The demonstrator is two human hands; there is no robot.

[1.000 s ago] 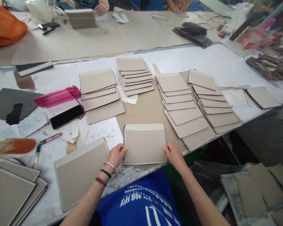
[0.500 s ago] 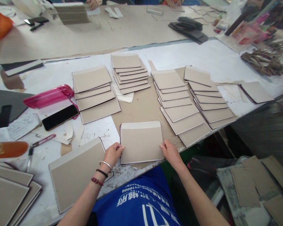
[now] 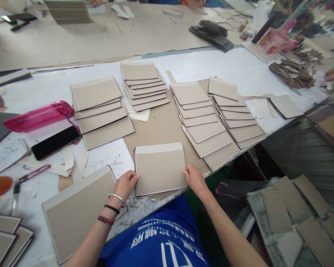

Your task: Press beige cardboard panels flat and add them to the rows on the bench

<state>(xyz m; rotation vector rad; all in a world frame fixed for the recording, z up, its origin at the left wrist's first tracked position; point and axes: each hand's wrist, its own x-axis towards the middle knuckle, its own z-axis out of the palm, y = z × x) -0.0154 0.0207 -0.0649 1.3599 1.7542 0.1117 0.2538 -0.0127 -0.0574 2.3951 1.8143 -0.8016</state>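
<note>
A grey cardboard cover with a pale strip along its far edge (image 3: 160, 167) lies flat near the table's front edge. My left hand (image 3: 125, 184), with bracelets on the wrist, has its fingers curled on the card's lower left edge. My right hand (image 3: 194, 178) grips the lower right corner, fingers closed on the edge. A larger grey board (image 3: 78, 209) lies to the left, touching my left wrist.
Four fanned rows of the same cards (image 3: 100, 111) (image 3: 143, 85) (image 3: 203, 122) (image 3: 236, 113) lie beyond. A pink case (image 3: 36, 116), a black phone (image 3: 54, 142) and pink-handled tool (image 3: 30, 173) sit left. More cards are stacked at lower left (image 3: 6, 241). Cardboard pieces (image 3: 294, 215) lie below the table at right.
The camera has swung rightward, so everything shifts left in view. Both hands stay at the card's lower corners; the card has not visibly moved on the table.
</note>
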